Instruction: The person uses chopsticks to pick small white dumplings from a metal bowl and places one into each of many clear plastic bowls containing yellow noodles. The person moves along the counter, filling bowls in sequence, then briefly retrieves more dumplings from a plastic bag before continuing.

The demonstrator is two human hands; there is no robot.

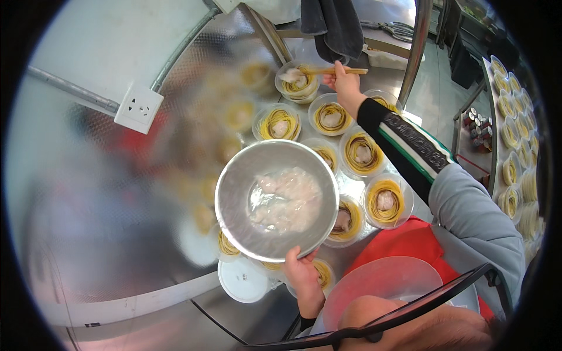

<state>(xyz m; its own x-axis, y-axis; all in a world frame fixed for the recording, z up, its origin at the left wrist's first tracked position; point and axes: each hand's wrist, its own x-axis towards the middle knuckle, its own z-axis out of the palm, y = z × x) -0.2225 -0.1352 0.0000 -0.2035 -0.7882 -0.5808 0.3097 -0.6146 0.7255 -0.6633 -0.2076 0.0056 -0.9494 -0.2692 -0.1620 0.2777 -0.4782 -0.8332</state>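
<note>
My left hand (301,274) grips the near rim of a big steel mixing bowl (231,225), fingers wrapped at its edge. Pale, wet minced paste (290,199) lies in the bowl. Farther off, my right hand (345,85) is closed round a thin wooden-handled utensil (357,71); its working end is hidden by a pale lump of paste (293,76). That lump is at the top of a round clear tub (300,96) of yellow noodles. Beside the bowl stand several similar tubs, such as one tub (385,200) with yellow noodles coiled round a pale lump.
A white round lid (244,281) lies by the near-left tubs. A translucent container (380,286) is close to my body. Dark cloths (333,29) hang at the back near scissors (401,30). At right, a rack (497,137) carries many filled tubs. A socket box (139,108) is on the left wall.
</note>
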